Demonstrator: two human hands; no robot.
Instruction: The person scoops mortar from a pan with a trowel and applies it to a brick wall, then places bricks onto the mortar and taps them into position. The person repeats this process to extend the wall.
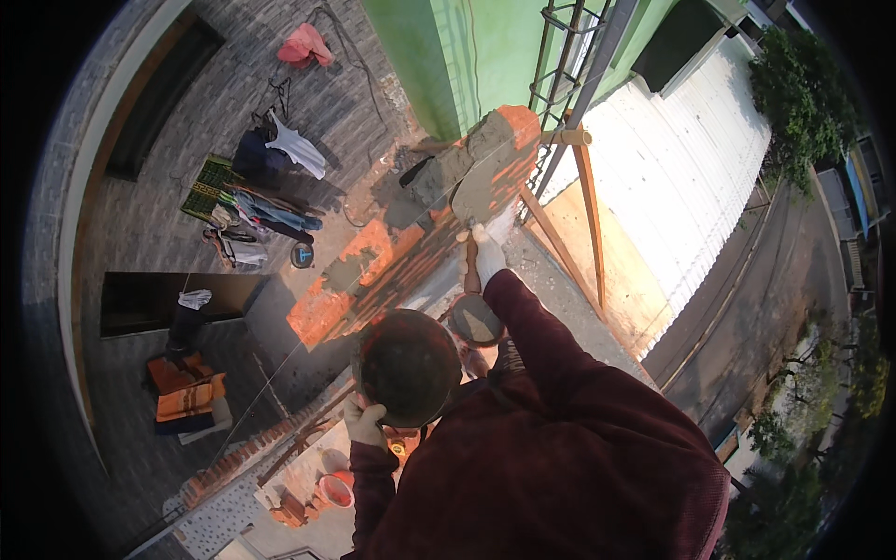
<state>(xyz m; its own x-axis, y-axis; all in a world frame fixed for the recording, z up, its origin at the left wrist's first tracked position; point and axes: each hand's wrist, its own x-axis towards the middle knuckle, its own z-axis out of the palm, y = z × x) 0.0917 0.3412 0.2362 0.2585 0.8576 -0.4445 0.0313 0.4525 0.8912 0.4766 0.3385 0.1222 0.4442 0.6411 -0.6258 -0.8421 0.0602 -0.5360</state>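
Grey mortar (439, 177) lies beyond the right hand (483, 252), closed round the trowel (478, 193); remotely, I'd stroke flat, left hand (365, 423) gripping the basin (411, 366).

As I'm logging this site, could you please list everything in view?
Brick wall: one, orange, centre
Mortar: several patches, grey, atop wall
Trowel: one, grey, brown-handled, in right hand
Round pan: one, dark, in left hand
Bucket: one, red, lower left
Clothes: several, mixed, left
Rebar cage: one, dark, top
Painted wall: one, green, top
Wooden poles: several, brown, right of wall
Roof: one, white, upper right
Road: one, grey, right
Trees: several, green, right
Left hand: one, maroon-sleeved, lower centre
Right hand: one, maroon-sleeved, centre
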